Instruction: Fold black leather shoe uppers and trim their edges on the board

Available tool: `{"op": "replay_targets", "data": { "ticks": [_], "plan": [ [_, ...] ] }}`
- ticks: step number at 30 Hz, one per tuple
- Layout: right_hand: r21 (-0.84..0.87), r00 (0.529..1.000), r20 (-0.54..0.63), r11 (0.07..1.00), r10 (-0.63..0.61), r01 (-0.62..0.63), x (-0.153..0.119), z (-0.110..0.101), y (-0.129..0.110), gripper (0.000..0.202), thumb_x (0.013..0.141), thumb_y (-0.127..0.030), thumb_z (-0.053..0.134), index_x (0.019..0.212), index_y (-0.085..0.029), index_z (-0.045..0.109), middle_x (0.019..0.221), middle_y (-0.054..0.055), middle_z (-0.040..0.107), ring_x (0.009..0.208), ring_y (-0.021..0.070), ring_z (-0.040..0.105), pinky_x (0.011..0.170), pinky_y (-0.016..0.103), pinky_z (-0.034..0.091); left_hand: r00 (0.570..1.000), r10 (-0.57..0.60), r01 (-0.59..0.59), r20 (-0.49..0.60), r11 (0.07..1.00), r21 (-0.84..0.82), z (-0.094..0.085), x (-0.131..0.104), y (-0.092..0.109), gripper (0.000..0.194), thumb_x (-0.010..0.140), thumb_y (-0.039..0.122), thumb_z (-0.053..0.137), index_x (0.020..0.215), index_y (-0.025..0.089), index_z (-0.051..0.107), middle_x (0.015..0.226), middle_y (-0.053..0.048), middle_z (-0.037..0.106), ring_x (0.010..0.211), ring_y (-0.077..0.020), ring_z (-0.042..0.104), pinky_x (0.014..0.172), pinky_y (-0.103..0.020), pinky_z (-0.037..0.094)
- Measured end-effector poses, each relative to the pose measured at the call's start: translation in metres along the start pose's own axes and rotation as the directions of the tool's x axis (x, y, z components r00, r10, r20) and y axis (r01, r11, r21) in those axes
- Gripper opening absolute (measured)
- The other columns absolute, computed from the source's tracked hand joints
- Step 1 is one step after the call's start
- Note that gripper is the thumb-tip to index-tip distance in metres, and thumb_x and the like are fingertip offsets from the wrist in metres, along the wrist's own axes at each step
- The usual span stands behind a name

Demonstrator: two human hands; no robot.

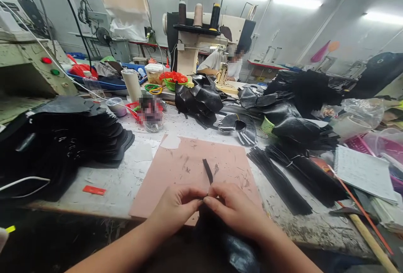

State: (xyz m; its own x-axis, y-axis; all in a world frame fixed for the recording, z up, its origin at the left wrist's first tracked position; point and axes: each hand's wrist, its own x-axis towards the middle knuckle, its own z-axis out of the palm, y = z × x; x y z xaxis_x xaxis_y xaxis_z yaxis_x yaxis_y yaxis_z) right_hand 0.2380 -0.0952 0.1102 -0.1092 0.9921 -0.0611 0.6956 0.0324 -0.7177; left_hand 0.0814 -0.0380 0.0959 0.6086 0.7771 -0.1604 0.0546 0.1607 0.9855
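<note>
My left hand [179, 206] and my right hand [237, 209] meet at the near edge of a pink board [176, 168]. Thumbs and fingertips of both are pinched together on the edge of a black leather piece [217, 239], which hangs down toward my lap. Beyond the fingertips a narrow black strip [208, 171] sticks out over the board. Whether the strip is joined to the leather piece cannot be seen, because the fingers cover that spot.
To the left rises a stack of black leather pieces [103, 126], with a red strip [94, 190] nearby. Bundled black strips [283, 180], a notebook [362, 172] and a wooden-handled hammer [368, 235] lie right. Behind stands a sewing machine [189, 63]; a person [210, 61] sits beyond.
</note>
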Motion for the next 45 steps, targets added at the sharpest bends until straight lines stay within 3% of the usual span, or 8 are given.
{"op": "replay_targets", "data": {
  "ticks": [6, 11, 16, 23, 30, 34, 41, 45],
  "plan": [
    [-0.054, 0.997, -0.028, 0.996, -0.069, 0.068, -0.004, -0.001, 0.004, 0.012, 0.071, -0.014, 0.051, 0.061, -0.019, 0.046, 0.061, -0.003, 0.05, 0.062, 0.0123, 0.048, 0.064, 0.026, 0.036, 0.996, -0.029, 0.03, -0.089, 1.0, 0.006, 0.003, -0.002, 0.001, 0.01, 0.055, 0.015, 0.065, 0.063, 0.018, 0.07, 0.062, -0.002, 0.069, 0.06, -0.017, 0.062, 0.061, -0.026, 0.051],
    [-0.027, 0.995, -0.02, 0.995, -0.099, 0.099, -0.008, -0.002, 0.009, 0.012, 0.072, -0.015, 0.052, 0.061, -0.018, 0.047, 0.102, 0.005, 0.055, 0.074, 0.0133, 0.053, 0.065, 0.026, 0.039, 0.998, -0.022, 0.028, -0.063, 0.995, 0.097, 0.002, -0.006, -0.004, 0.011, 0.059, 0.015, 0.061, 0.066, 0.017, 0.069, 0.066, -0.003, 0.069, 0.065, -0.0169, 0.062, 0.063, -0.026, 0.05],
    [-0.085, 0.991, 0.09, 0.991, -0.097, 0.104, -0.01, -0.003, 0.009, 0.013, 0.076, -0.018, 0.05, 0.063, -0.019, 0.05, 0.064, -0.001, 0.055, 0.061, 0.0122, 0.05, 0.06, 0.024, 0.036, 0.999, -0.042, 0.044, -0.017, 0.988, 0.149, -0.001, -0.007, -0.008, 0.02, 0.061, 0.011, 0.056, 0.074, 0.017, 0.069, 0.075, -0.003, 0.07, 0.073, -0.0178, 0.063, 0.069, -0.026, 0.049],
    [-0.206, 0.984, 0.067, 0.963, -0.164, 0.174, -0.014, -0.006, 0.007, 0.012, 0.076, -0.019, 0.053, 0.064, -0.017, 0.053, 0.061, -0.001, 0.056, 0.061, 0.0121, 0.048, 0.071, 0.028, 0.036, 0.977, -0.177, 0.13, 0.115, 0.933, 0.337, -0.005, 0.0, -0.002, 0.014, 0.062, 0.021, 0.061, 0.073, 0.016, 0.068, 0.074, -0.002, 0.069, 0.073, -0.0177, 0.061, 0.07, -0.027, 0.048],
    [-0.185, 0.974, 0.075, 0.957, -0.214, 0.224, -0.017, -0.01, 0.013, 0.009, 0.077, -0.017, 0.053, 0.068, -0.017, 0.054, 0.07, 0.0, 0.062, 0.067, 0.0121, 0.054, 0.079, 0.029, 0.034, 0.918, -0.359, 0.289, 0.169, 0.897, 0.335, -0.005, 0.002, 0.002, 0.023, 0.061, 0.028, 0.063, 0.079, 0.013, 0.065, 0.063, 0.001, 0.063, 0.06, -0.0133, 0.056, 0.058, -0.024, 0.043],
    [-0.203, 0.968, 0.073, 0.947, -0.24, 0.25, -0.018, -0.01, 0.014, 0.012, 0.078, -0.017, 0.052, 0.066, -0.017, 0.053, 0.069, -0.001, 0.06, 0.068, 0.0112, 0.053, 0.078, 0.029, 0.032, 0.914, -0.355, 0.277, 0.198, 0.901, 0.335, -0.006, 0.003, 0.001, 0.022, 0.06, 0.029, 0.065, 0.075, 0.013, 0.065, 0.06, 0.002, 0.061, 0.058, -0.0122, 0.054, 0.058, -0.024, 0.041],
    [-0.223, 0.969, 0.024, 0.943, -0.246, 0.245, -0.018, -0.012, 0.012, 0.013, 0.076, -0.014, 0.052, 0.063, -0.016, 0.049, 0.066, -0.003, 0.056, 0.065, 0.0091, 0.049, 0.076, 0.027, 0.029, 0.924, -0.349, 0.314, 0.155, 0.926, 0.209, -0.002, 0.002, -0.001, 0.025, 0.053, 0.032, 0.068, 0.07, 0.015, 0.061, 0.062, 0.002, 0.059, 0.061, -0.0132, 0.054, 0.061, -0.026, 0.043],
    [-0.26, 0.971, 0.022, 0.937, -0.237, 0.235, -0.017, -0.009, 0.009, 0.016, 0.077, -0.016, 0.051, 0.061, -0.016, 0.048, 0.061, -0.004, 0.055, 0.06, 0.0088, 0.047, 0.076, 0.028, 0.029, 0.941, -0.284, 0.203, 0.182, 0.908, 0.366, -0.001, 0.003, 0.002, 0.022, 0.06, 0.033, 0.059, 0.073, 0.015, 0.06, 0.06, 0.002, 0.056, 0.06, -0.0138, 0.052, 0.058, -0.026, 0.041]
  ]
}}
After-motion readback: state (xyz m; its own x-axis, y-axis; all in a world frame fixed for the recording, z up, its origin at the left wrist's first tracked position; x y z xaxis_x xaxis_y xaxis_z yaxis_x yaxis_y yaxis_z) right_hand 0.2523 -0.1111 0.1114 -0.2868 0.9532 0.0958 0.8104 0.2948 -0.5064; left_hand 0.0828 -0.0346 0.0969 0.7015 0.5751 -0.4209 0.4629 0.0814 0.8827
